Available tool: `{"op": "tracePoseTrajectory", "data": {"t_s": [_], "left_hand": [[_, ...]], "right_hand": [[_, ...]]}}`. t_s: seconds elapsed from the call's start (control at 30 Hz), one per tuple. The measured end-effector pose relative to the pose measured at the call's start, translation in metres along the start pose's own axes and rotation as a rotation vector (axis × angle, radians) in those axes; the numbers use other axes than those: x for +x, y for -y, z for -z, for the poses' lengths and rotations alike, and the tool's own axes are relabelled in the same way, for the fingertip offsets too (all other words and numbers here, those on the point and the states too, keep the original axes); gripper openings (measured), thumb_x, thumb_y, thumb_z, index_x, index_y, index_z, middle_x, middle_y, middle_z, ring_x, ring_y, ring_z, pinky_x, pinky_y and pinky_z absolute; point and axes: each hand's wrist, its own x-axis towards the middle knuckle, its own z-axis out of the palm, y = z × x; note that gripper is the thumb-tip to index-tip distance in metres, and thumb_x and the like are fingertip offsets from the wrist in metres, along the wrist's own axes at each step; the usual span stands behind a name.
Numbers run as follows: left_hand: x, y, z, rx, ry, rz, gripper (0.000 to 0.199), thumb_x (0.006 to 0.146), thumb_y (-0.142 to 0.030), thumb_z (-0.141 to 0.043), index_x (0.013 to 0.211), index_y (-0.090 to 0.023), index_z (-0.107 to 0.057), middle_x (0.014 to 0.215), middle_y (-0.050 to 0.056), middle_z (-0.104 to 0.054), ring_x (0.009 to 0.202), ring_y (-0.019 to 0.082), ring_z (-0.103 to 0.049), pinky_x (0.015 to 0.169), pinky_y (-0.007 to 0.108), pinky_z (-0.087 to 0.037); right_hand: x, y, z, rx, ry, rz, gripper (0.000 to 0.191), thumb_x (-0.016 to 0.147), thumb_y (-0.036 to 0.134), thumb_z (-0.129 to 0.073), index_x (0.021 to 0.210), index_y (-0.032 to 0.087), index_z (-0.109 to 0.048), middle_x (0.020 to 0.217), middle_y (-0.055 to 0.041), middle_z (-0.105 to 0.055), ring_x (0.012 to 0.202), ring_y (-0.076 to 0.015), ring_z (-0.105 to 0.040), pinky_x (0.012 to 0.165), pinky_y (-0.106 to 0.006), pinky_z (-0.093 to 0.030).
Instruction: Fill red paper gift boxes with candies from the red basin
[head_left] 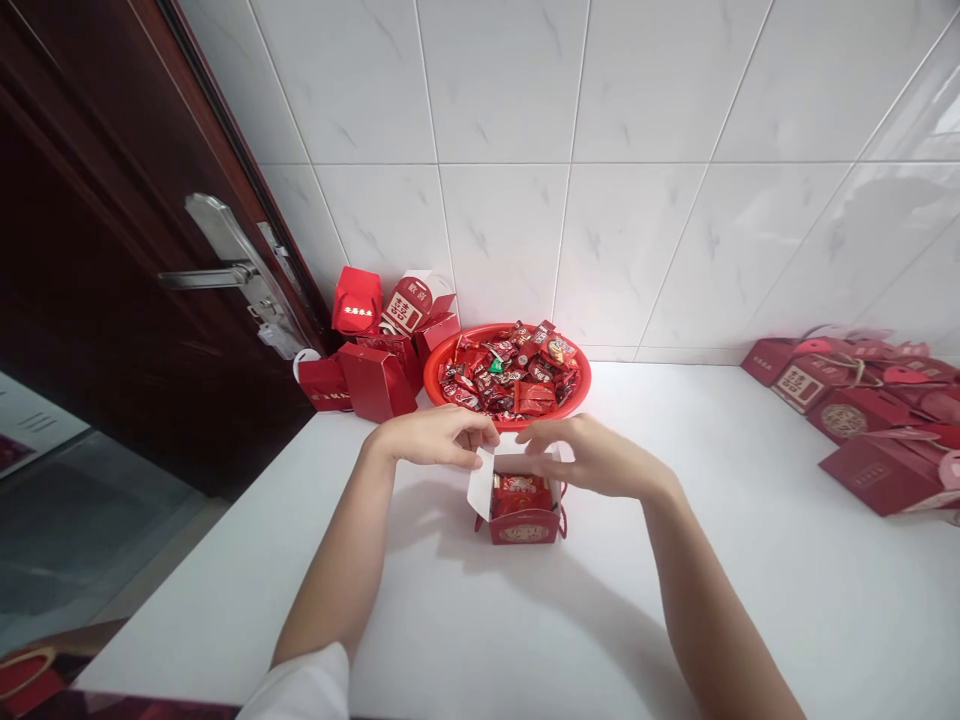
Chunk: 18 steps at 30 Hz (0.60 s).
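A small red candy box (525, 528) stands upright on the white table with its top open and red-wrapped candies (519, 492) inside. Its white side flap (481, 486) leans outward on the left, and red cord handles hang at both sides. My left hand (439, 437) has its fingers curled, thumb and index at the top of that flap, closed on it. Over the box's back right edge is my right hand (592, 455), slightly blurred, thumb and fingers apart. Just behind both hands sits a red basin (433, 380) heaped with wrapped candies (517, 370).
Several red gift boxes (379, 383) are stacked at the back left, beside a dark door (97, 200) with a metal handle (206, 278). More red boxes (881, 470) are grouped at the right. A tiled wall (502, 240) borders the table (480, 630) behind.
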Motion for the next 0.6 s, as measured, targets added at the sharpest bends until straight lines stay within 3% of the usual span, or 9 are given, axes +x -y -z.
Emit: {"op": "tracePoseTrajectory", "data": {"t_s": [0.1,0.23,0.33,0.47,0.6], "left_hand": [[0.000,-0.001,0.000,0.014,-0.002,0.001,0.033,0.077,-0.031,-0.062,0.107,-0.018,-0.066,0.099,0.004,-0.070,0.087,0.019,-0.064,0.073,0.025,-0.049],[0.001,-0.005,-0.001,0.040,-0.020,-0.026,0.027,0.080,-0.036,-0.062,0.100,-0.018,-0.067,0.083,0.002,-0.066,0.077,0.017,-0.061,0.067,0.024,-0.046],[0.005,-0.012,-0.006,0.055,-0.057,-0.022,0.025,0.082,-0.038,-0.061,0.098,-0.019,-0.066,0.079,0.001,-0.065,0.073,0.017,-0.060,0.063,0.024,-0.044],[0.015,-0.024,-0.019,0.101,-0.067,0.000,0.020,0.087,-0.035,-0.057,0.097,-0.020,-0.066,0.081,0.002,-0.068,0.073,0.018,-0.061,0.062,0.025,-0.042],[0.023,-0.030,-0.030,0.166,-0.024,-0.021,0.017,0.088,-0.024,-0.050,0.095,-0.021,-0.065,0.084,0.002,-0.069,0.075,0.018,-0.062,0.063,0.025,-0.041]], "right_hand": [[-0.010,-0.003,0.010,-0.038,-0.096,-0.082,0.015,0.085,0.017,-0.060,0.097,0.021,-0.068,0.082,-0.0025,-0.074,0.074,-0.0195,-0.067,0.066,-0.029,-0.049],[-0.016,-0.009,0.006,-0.054,0.003,-0.110,0.007,0.084,0.016,-0.062,0.080,0.020,-0.064,0.075,-0.0023,-0.072,0.070,-0.0191,-0.066,0.061,-0.028,-0.048],[-0.020,-0.012,-0.004,-0.003,0.015,-0.051,0.005,0.088,0.021,-0.062,0.087,0.021,-0.066,0.084,-0.0031,-0.074,0.075,-0.0190,-0.067,0.067,-0.030,-0.050],[-0.028,-0.017,-0.018,0.097,-0.018,-0.003,0.016,0.097,0.029,-0.056,0.105,0.024,-0.068,0.097,-0.0021,-0.074,0.086,-0.0185,-0.067,0.081,-0.033,-0.051],[-0.039,-0.026,-0.035,0.143,-0.087,-0.011,0.021,0.097,0.039,-0.056,0.105,0.025,-0.069,0.103,-0.0038,-0.074,0.090,-0.0203,-0.066,0.082,-0.034,-0.053]]}}
